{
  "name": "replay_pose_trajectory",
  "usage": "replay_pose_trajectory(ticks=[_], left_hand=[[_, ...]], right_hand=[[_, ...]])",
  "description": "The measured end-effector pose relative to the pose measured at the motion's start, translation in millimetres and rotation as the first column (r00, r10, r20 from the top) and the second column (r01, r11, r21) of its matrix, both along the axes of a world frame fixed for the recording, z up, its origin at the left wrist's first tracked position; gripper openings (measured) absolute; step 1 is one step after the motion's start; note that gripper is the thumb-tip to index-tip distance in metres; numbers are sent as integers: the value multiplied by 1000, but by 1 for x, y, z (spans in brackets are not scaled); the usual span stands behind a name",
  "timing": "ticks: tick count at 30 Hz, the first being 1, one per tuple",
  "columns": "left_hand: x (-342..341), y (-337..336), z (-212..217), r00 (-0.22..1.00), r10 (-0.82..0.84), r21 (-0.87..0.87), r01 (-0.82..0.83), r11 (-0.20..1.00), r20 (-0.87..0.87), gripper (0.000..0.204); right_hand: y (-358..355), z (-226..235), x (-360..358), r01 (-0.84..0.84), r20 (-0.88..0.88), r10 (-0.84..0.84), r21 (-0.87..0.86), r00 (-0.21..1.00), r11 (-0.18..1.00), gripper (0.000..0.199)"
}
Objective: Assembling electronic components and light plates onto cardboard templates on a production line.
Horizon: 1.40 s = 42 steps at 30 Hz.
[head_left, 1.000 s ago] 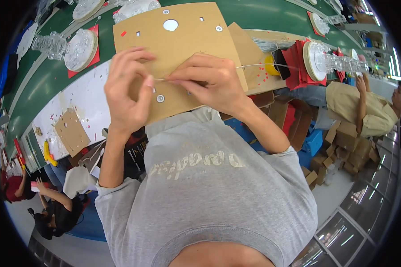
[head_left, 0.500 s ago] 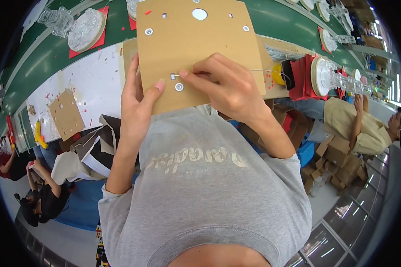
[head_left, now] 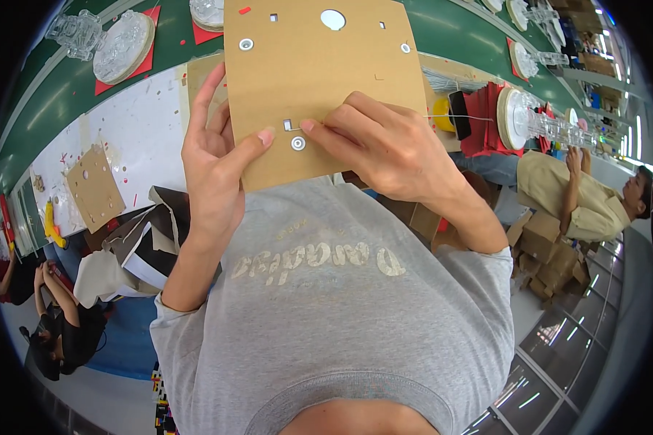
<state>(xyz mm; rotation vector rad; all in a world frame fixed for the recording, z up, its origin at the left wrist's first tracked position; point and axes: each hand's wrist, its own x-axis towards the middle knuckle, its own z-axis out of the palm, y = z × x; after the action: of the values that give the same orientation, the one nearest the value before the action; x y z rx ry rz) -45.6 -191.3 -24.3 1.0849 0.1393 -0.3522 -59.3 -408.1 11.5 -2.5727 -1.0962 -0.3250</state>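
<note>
A tan cardboard panel (head_left: pixel 326 80) is held up in front of my chest, with a round hole, small square slots and several white ring eyelets. At its left edge my left hand (head_left: pixel 221 148) grips it, thumb on the front and fingers partly behind. My right hand (head_left: pixel 392 148) is over the panel's lower middle, finger and thumb pinched on a thin white wire (head_left: pixel 457 116). One end of the wire shows beside a small slot (head_left: pixel 288 125), just above a white eyelet (head_left: pixel 298 143). The other end trails off rightward past the panel.
Another cut cardboard panel (head_left: pixel 96 190) lies on the white tabletop (head_left: pixel 149 138) at left. Clear ornate pieces on round bases (head_left: pixel 123 47) stand along the green conveyor (head_left: pixel 174 54). Red sheets (head_left: pixel 482 123) and a yellow roll (head_left: pixel 442 114) sit at right. Co-workers (head_left: pixel 559 188) are at both sides.
The panel and both hands have shifted slightly as my view moved. My right fingers remain pinched near the slot, and the trailing wire now lies farther out to the right.
</note>
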Motion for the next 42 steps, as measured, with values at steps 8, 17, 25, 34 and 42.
replay_pose_trajectory(ticks=[8, 17, 25, 34, 42], left_hand=[[-4, 4, -1, 1000, 23, -3, -23, 1000, -21, 86], [-6, 7, -5, 999, 46, -16, -46, 999, -14, 85], [-5, 8, -8, 999, 46, 15, -46, 999, -5, 88], [-4, 6, -13, 997, 72, 11, -72, 997, 28, 89], [-4, 5, -12, 996, 80, 23, -81, 996, 44, 88]], right_hand=[[3, 3, -2, -20, 16, 21, -32, 1000, 999, 52], [7, 6, -1, -42, 25, 45, -111, 999, 993, 55], [8, 4, 5, -105, -12, 105, -65, 994, 992, 58], [11, -2, 9, -127, 3, 127, -24, 992, 992, 53], [-5, -5, 12, -151, 8, 151, 3, 989, 989, 53]])
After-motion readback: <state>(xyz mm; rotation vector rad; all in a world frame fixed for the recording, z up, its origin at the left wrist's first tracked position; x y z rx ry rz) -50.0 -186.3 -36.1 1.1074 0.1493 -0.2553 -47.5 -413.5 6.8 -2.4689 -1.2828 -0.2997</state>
